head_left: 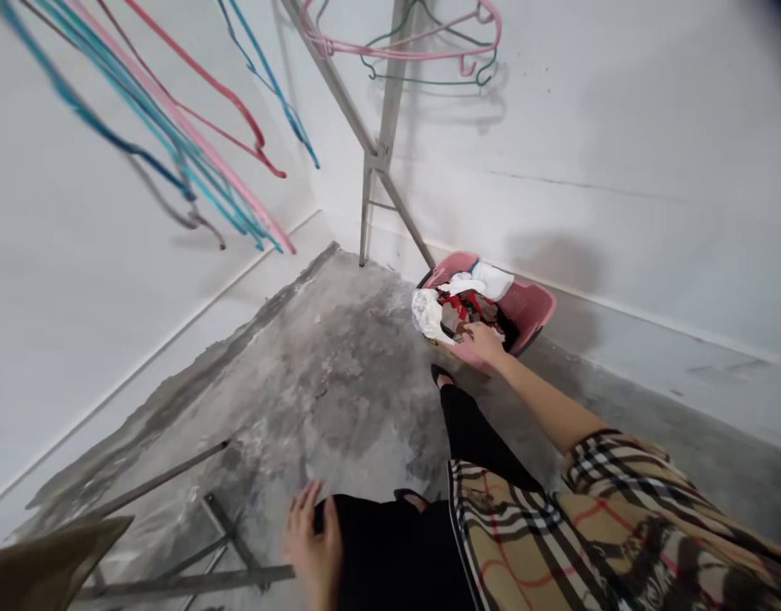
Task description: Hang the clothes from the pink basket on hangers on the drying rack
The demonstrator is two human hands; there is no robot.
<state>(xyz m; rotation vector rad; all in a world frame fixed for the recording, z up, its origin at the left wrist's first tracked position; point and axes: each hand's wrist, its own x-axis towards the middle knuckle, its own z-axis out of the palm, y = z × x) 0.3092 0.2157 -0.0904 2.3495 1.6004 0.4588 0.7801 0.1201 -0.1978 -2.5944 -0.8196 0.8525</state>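
A pink laundry basket [536, 307] stands on the floor against the right wall, filled with clothes. My right hand [485, 341] reaches over its near rim, with the fingers closed on a brown and red garment [455, 316]. White clothes [491, 278] lie at the back of the basket, and a white bundle [427, 312] bulges over its left side. Beside my black-trousered knee, my left hand [314, 543] hangs with its fingers apart, holding nothing; it is slightly blurred.
A metal rack [379, 159] stands in the corner, its leg near the basket. Pink and green hangers [429, 53] hang above; blue, pink and red hangers [193, 127] hang at upper left. Metal bars [231, 530] lie low at left, near a brown cloth edge [59, 560].
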